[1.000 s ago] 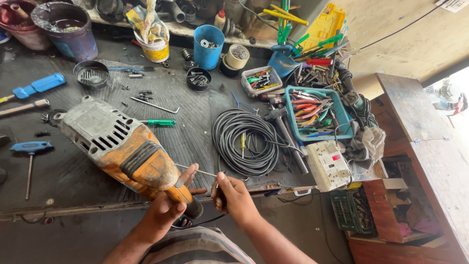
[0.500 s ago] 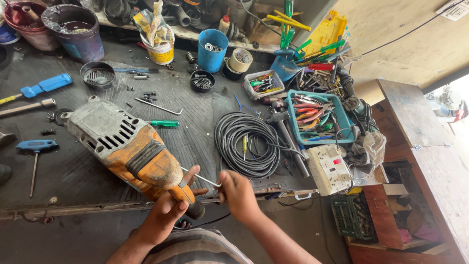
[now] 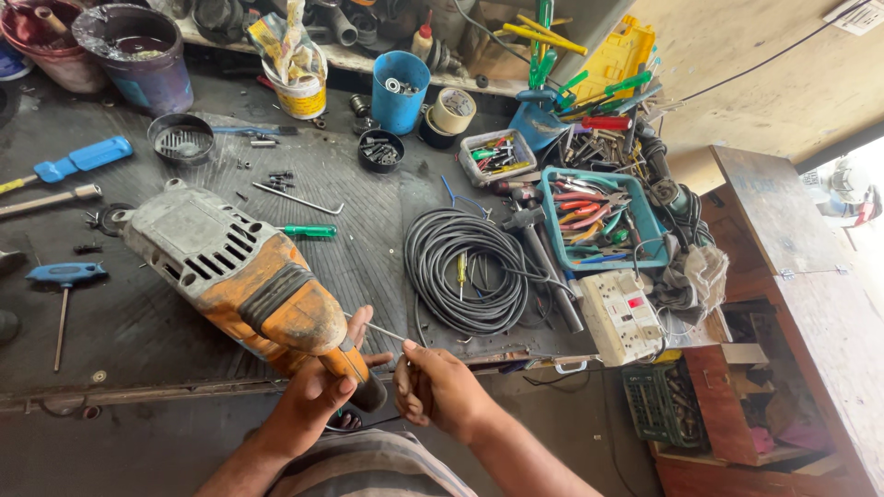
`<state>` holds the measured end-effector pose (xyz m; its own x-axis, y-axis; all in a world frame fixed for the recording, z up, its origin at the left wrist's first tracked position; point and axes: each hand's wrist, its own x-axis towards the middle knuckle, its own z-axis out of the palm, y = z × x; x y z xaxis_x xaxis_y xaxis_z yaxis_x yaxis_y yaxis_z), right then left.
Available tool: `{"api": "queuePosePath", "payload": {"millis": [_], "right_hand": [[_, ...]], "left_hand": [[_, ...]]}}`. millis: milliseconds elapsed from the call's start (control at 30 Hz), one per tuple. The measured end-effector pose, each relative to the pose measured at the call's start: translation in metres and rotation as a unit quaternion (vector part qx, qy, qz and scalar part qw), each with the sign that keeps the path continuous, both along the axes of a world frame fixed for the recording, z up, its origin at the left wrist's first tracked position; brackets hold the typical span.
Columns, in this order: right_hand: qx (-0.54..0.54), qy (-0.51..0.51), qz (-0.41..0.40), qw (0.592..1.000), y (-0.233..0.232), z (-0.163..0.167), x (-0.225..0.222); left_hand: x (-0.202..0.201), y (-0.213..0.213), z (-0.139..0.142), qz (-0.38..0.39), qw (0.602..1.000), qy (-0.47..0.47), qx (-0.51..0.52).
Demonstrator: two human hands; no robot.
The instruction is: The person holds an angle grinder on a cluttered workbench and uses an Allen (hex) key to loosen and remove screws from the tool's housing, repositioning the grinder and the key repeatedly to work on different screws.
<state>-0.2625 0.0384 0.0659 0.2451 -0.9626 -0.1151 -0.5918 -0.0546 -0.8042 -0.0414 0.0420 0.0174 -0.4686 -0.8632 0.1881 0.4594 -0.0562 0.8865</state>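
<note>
Large orange-and-grey power tool [image 3: 230, 276] lying on the workbench [image 3: 368, 212], handle end over the front edge. Left hand [image 3: 318, 396] grips its handle; right hand [image 3: 437, 387] pinches a thin screwdriver [image 3: 382, 331]. Likely heavy, rigid; best held by the handle.

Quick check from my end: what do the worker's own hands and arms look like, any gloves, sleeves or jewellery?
Both hands are bare: no gloves show on the left hand or the right hand. The forearms are uncovered up to the bottom edge of the picture, with no sleeves in view. No watch, ring or wristband can be seen. Between the arms, a striped grey-and-white garment shows at the bottom edge.
</note>
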Motion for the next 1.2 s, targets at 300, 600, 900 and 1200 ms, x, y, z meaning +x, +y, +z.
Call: {"api": "queuePosePath", "payload": {"millis": [300, 600, 900, 1200], "right_hand": [[-0.414, 0.174, 0.107, 0.887, -0.004, 0.037, -0.005], [0.059, -0.065, -0.077, 0.993, -0.005, -0.008, 0.012], [-0.395, 0.210, 0.034, 0.894, -0.003, -0.015, -0.005], [-0.143, 0.020, 0.012, 0.989, 0.007, 0.001, 0.004]], "left_hand": [[0.003, 0.001, -0.003, -0.003, 0.999, -0.014, 0.042], [0.005, 0.000, -0.003, 0.009, 0.999, -0.036, 0.012], [0.003, 0.001, -0.006, 0.015, 0.999, -0.037, 0.025], [0.005, 0.000, -0.009, 0.043, 0.998, -0.055, -0.007]]}}
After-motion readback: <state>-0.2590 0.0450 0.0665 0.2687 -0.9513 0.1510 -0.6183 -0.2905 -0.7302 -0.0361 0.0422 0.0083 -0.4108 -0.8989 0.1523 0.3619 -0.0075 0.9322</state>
